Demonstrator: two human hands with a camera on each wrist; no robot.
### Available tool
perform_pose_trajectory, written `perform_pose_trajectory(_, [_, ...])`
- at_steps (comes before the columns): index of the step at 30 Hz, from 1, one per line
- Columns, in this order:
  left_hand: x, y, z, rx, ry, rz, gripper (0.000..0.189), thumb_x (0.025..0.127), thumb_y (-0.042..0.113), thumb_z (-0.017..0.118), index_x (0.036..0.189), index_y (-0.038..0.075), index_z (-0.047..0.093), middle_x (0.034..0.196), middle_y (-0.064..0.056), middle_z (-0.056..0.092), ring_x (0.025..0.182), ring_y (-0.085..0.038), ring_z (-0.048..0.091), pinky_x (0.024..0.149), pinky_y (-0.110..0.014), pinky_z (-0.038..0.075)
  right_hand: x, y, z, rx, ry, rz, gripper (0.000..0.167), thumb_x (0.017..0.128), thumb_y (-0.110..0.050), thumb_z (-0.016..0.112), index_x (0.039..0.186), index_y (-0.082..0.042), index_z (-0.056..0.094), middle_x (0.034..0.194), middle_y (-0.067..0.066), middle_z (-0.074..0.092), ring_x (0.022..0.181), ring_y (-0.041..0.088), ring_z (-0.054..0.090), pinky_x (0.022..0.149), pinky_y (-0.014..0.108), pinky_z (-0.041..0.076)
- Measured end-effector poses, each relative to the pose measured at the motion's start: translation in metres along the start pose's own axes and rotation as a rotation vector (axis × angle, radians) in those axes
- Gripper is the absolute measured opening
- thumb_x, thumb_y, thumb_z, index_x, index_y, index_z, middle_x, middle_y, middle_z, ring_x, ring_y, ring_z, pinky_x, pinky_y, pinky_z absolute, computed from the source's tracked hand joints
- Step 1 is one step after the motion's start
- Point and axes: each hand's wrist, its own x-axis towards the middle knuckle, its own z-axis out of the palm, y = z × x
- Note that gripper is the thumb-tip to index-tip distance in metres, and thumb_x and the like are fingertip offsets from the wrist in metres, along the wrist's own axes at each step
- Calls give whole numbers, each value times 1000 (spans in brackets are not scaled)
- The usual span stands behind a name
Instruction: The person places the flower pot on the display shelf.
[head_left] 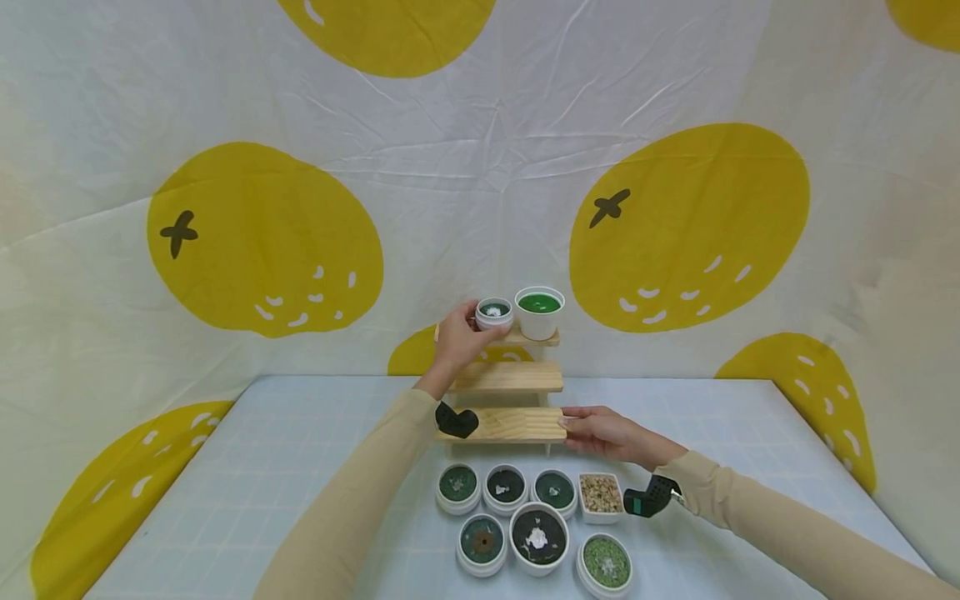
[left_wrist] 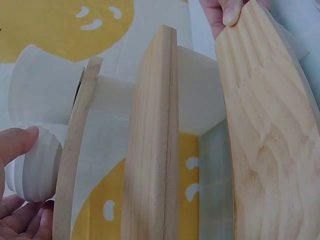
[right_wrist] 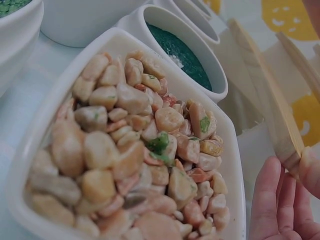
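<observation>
My left hand (head_left: 459,343) grips a small round white pot (head_left: 494,313) with a dark green top and a white patch, at the left of the top step of a three-step wooden stand (head_left: 506,423). In the left wrist view, thumb and fingers are on either side of the ribbed pot (left_wrist: 42,167), its base right at the board. Beside it on the same step stands a taller white cup (head_left: 539,323) with a bright green top. My right hand (head_left: 611,437) pinches the right end of the lowest board, thumb on top and fingers underneath.
In front of the stand are several white pots with dark green tops, among them a larger pot (head_left: 538,568). A square white dish of pebbles (head_left: 601,518) sits near my right wrist. A pot with light green filling (head_left: 604,562) is at the front right. A fruit-patterned cloth (head_left: 480,208) hangs behind.
</observation>
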Motion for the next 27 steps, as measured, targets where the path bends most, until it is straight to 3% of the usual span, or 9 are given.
perform_pose_trajectory(12, [-9, 2, -4, -16, -1, -18, 58, 78, 23, 79, 128, 6, 55, 124, -12, 62, 99, -25, 60, 86, -34, 53, 0, -1, 1, -3, 3, -3, 57, 99, -13, 51, 146, 7, 27, 100, 3, 66, 83, 7, 64, 74, 19, 56])
perform_pose_trajectory(18, [-16, 1, -8, -63, -13, -92, 77, 78, 27, 79, 142, 5, 43, 141, -16, 50, 116, -31, 56, 96, -40, 51, 0, -1, 2, 3, -1, 1, 58, 99, -13, 51, 147, 8, 25, 101, 4, 65, 84, 7, 64, 74, 19, 56])
perform_pose_trajectory(22, [-21, 1, -12, -84, -24, -148, 84, 77, 29, 79, 146, 7, 37, 144, -14, 47, 124, -30, 52, 101, -41, 49, 0, -1, 2, -4, 7, 5, 58, 99, -12, 51, 147, 7, 25, 101, 4, 65, 83, 7, 64, 73, 19, 56])
perform_pose_trajectory(27, [-30, 2, -20, -112, -27, -137, 86, 76, 31, 81, 146, 8, 38, 140, -13, 51, 124, -30, 52, 104, -42, 46, -1, -2, 1, -14, 7, 8, 59, 99, -13, 51, 147, 7, 24, 102, 5, 65, 83, 7, 64, 74, 19, 56])
